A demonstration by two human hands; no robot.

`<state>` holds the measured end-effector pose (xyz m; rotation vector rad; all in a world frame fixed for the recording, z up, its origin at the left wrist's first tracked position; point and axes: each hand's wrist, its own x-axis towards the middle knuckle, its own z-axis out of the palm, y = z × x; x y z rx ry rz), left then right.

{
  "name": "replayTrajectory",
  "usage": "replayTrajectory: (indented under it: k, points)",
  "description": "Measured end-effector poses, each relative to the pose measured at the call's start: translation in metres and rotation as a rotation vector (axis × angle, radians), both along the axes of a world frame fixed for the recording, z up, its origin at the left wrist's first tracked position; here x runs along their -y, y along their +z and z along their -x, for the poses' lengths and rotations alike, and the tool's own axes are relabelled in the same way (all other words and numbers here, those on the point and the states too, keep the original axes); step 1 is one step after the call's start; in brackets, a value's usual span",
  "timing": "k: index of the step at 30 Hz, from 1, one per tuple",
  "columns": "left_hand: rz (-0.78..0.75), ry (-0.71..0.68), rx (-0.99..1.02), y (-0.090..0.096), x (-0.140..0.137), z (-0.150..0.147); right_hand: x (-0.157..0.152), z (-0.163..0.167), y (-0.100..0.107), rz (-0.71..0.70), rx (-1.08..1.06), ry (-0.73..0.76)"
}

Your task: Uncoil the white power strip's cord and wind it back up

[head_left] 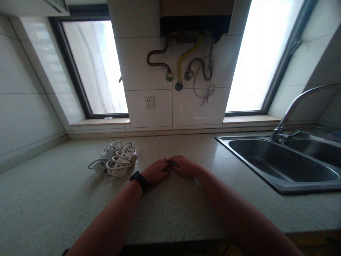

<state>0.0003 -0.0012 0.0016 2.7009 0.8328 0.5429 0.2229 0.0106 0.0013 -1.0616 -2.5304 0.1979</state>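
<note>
My left hand (156, 171) and my right hand (183, 165) lie palm down on the speckled countertop (66, 199), fingertips touching each other at the middle. Neither hand holds anything; the fingers rest flat and close together. A black watch band (139, 179) circles my left wrist. Just left of my left hand lie two white power strips (119, 160) with their cords coiled around them, apart from the hand.
A stainless double sink (277, 165) with a curved tap (295, 106) sits at the right. A wall socket (149, 102) and several pipes (183, 67) are on the tiled wall between two windows. The counter's front edge is near my elbows.
</note>
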Motion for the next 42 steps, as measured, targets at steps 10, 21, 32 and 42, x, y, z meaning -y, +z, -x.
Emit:
replayTrajectory:
  k: [10, 21, 32, 42]
  points:
    - [-0.005, -0.002, -0.011, 0.001, 0.000, -0.001, 0.000, 0.000, 0.000, 0.004, 0.015, 0.002]
    - [-0.012, 0.021, -0.030, -0.002, -0.002, 0.000, -0.003, -0.001, -0.003, -0.010, 0.007, 0.008]
    - [0.017, 0.051, -0.061, 0.000, 0.000, 0.000, 0.000, -0.001, 0.001, 0.012, 0.025, 0.001]
    - [0.016, 0.013, -0.019, 0.002, 0.002, 0.000, -0.002, -0.003, -0.003, -0.011, 0.000, 0.014]
